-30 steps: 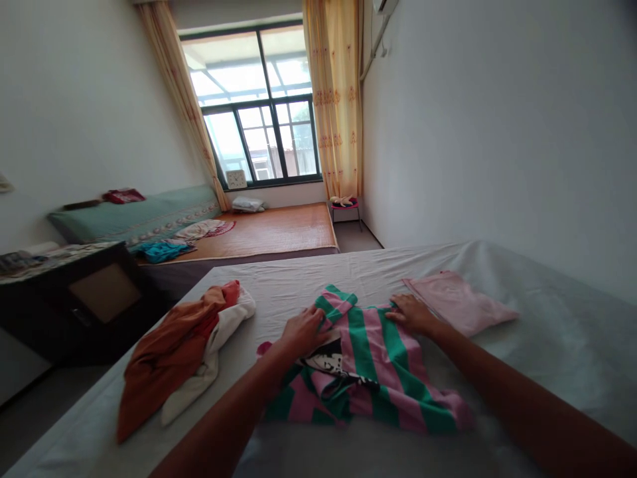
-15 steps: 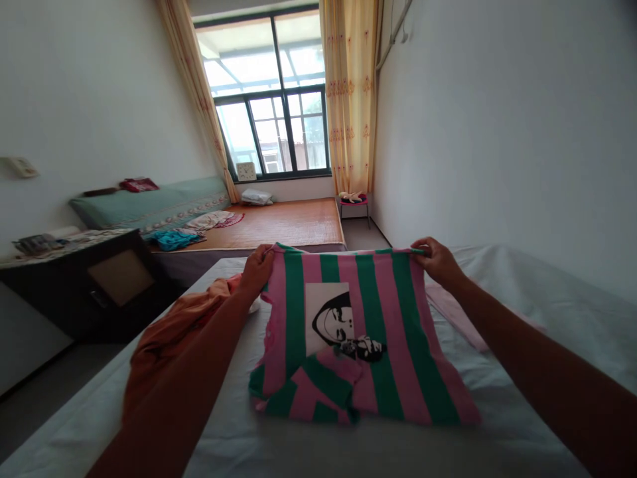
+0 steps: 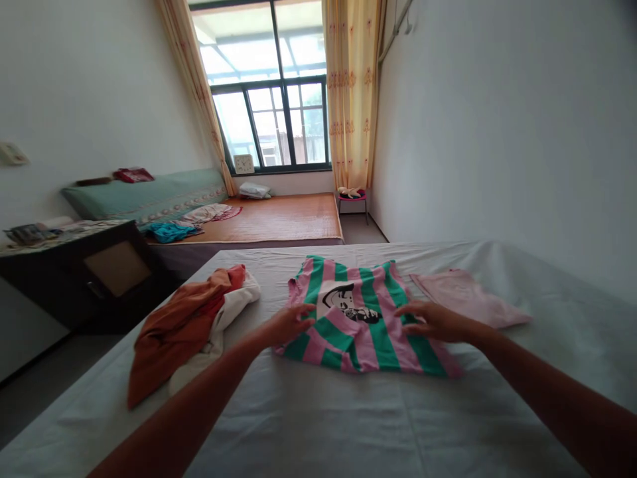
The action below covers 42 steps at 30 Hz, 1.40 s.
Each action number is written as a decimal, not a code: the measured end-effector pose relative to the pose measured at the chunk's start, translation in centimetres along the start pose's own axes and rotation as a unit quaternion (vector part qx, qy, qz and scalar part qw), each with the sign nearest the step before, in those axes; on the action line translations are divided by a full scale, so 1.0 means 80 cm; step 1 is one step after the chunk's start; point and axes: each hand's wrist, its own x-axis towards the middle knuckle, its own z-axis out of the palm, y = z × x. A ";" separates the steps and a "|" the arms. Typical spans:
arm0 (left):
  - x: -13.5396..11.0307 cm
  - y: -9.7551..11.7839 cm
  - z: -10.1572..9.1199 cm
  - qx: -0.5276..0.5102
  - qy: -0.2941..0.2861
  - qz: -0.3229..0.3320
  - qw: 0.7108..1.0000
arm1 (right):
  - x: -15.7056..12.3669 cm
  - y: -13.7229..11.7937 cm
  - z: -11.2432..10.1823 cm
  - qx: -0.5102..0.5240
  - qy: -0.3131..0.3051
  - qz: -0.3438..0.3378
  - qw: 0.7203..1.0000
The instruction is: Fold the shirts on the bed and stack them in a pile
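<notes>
A pink and green striped shirt (image 3: 369,285) with a black-and-white face print lies spread on the pale sheet (image 3: 318,425), its near left part folded over on itself. Over the shirt's left side is my left hand (image 3: 291,324), fingers apart and holding nothing. My right hand (image 3: 432,320) hovers at or lightly touches the right side, its fingers also parted. Whether the fingertips press the cloth I cannot tell. To the right lies a flat light pink garment (image 3: 468,295). Left of the shirt is a heap of orange-brown cloth (image 3: 174,325) with a white piece (image 3: 233,309).
Beyond the sheeted surface stands a bed with a brown mat (image 3: 279,216), holding blue cloth (image 3: 172,230) and other fabric. A dark cabinet (image 3: 74,285) is at the left, a small stool (image 3: 352,196) by the curtain. A white wall (image 3: 497,133) bounds the right side.
Both hands have let go of the shirt's far edge and drawn back toward me, opening. The shirt, held up at its top before, now lies flat on the sheet.
</notes>
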 end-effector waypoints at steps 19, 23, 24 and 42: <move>-0.096 0.068 -0.027 -0.130 -0.352 0.124 0.918 | -0.135 -0.025 0.024 0.080 0.053 0.064 0.993; -0.099 0.058 -0.015 -0.147 -0.366 0.116 0.911 | -0.137 -0.033 0.023 0.116 -0.015 0.054 0.992; -0.095 0.057 -0.016 -0.169 -0.355 0.105 0.913 | -0.132 -0.032 0.021 0.130 -0.017 0.056 0.990; -0.041 -0.046 -0.016 -0.156 -0.019 -0.083 0.984 | -0.048 0.056 0.051 0.076 0.219 0.187 0.955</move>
